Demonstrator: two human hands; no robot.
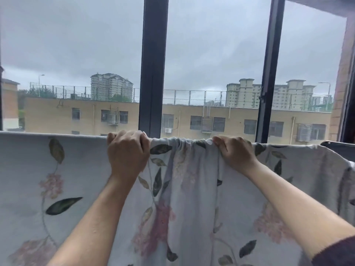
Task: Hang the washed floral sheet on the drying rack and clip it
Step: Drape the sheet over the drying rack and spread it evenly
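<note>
Both arms reach up toward twelve o'clock. The left hand (127,150) curls its fingers (134,136) over the floral sheet (192,189), gripping its top edge. The right hand (233,152) pinches the bunched top edge at its three o'clock.

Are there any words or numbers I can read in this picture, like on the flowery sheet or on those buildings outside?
None: no words, numbers or signs can be read anywhere.
The sheet has only printed flowers and leaves, no label in sight.
The buildings outside are far away, and no sign can be made out on them.
</note>
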